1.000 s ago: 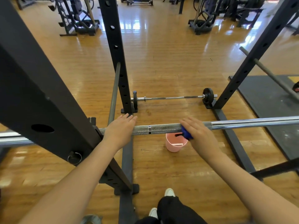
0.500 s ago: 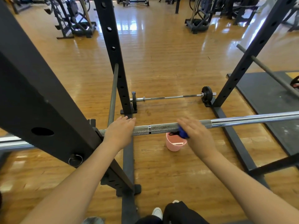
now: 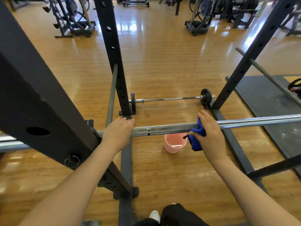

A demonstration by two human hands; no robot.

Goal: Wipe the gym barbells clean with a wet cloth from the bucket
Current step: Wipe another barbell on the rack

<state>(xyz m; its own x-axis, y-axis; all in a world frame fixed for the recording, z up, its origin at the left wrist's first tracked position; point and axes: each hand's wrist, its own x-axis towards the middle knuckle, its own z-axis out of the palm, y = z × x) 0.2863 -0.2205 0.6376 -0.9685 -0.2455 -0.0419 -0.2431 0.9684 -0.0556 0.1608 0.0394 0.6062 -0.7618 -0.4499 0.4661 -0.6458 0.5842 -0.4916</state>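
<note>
My left hand [image 3: 118, 132] lies flat-fingered on the racked barbell [image 3: 171, 128] near the upright, steadying it. My right hand [image 3: 209, 136] curls around the blue cloth [image 3: 196, 141], wrapping it over the bar right of centre; the pink bucket [image 3: 175, 143] waits on the floor just below.

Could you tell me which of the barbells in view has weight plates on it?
The short barbell lying on the floor behind the pink bucket; it has a black plate at each end, whereas the racked bar under both hands shows none.

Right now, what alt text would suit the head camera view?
A person's right hand wraps a blue cloth around a racked barbell while the left hand rests on it. A pink bucket stands on the floor below.
</note>
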